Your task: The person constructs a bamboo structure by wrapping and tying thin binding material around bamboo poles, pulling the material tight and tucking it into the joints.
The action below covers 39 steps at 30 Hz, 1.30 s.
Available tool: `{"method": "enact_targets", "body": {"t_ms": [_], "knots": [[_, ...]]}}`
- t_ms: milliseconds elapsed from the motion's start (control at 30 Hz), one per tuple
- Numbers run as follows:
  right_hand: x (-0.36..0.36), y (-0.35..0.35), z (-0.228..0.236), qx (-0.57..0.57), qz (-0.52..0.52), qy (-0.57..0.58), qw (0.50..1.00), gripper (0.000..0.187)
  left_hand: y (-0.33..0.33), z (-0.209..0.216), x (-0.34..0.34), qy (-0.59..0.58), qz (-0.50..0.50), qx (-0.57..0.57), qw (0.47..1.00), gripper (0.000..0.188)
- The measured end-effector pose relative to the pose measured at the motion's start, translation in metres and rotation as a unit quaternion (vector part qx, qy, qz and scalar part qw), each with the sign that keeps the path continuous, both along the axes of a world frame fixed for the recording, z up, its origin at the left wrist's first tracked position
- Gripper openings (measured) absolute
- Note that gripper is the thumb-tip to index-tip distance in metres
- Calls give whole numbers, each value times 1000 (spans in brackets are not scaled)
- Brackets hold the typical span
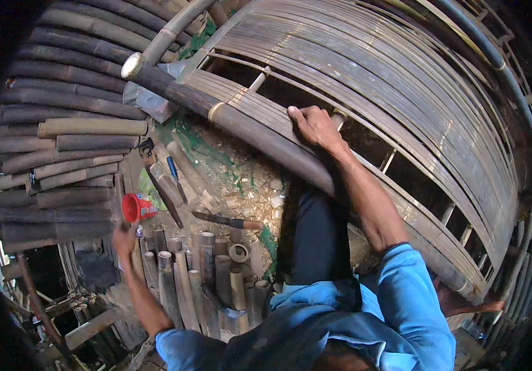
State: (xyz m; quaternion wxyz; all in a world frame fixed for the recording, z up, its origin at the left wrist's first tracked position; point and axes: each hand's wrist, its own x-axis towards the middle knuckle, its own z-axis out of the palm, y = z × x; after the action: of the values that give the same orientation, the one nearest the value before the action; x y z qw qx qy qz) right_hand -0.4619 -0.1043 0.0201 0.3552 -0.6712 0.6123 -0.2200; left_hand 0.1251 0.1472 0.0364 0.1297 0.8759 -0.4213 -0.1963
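"Red cup [142, 208]: which hand is nearer?"
"Left hand [123, 240], just beside it; cup at one o'clock, long axis nine-to-three, mouth at nine. Grip cannot be confirmed."
"Right hand [316, 128]?"
"Apart from the left, at its two o'clock; curled on the slatted bamboo platform [260, 106], clamping unclear."
"Outward?"
"Knife [221, 219], three o'clock from the cup."

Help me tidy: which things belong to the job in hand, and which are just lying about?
Likely job: slatted bamboo frame, right hand on it; red cup, left hand at it.
Seemingly lying about: knife, blue-handled tool, bamboo poles.
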Motion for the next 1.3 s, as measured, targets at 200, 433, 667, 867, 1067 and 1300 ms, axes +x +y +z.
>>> {"method": "enact_targets", "body": {"t_ms": [200, 433, 667, 867, 1067, 1300], "knots": [[9, -16, -10, 40, 9, 10, 999, 64, -205, -26, -232, 504, -43, -198, 840, 101], [12, -26, -11, 80, 38, 38, 995, 71, -230, 3, -214, 317, -193, -11, 928, 34], [15, -20, -10, 74, 18, 46, 996, 68, -241, 96, -297, 420, -424, -234, 767, 27], [19, -2, -12, 71, 34, 53, 995, 63, -257, 8, -185, 683, 43, -328, 651, 41], [-57, 57, 34, -127, -37, -118, 984, 32, -172, -51, -136, 54, -74, -69, 993, 58], [-226, 198, 44, -17, -222, 111, 969, 51, -91, -60, -406, 197, -362, -34, 911, 90]]}}
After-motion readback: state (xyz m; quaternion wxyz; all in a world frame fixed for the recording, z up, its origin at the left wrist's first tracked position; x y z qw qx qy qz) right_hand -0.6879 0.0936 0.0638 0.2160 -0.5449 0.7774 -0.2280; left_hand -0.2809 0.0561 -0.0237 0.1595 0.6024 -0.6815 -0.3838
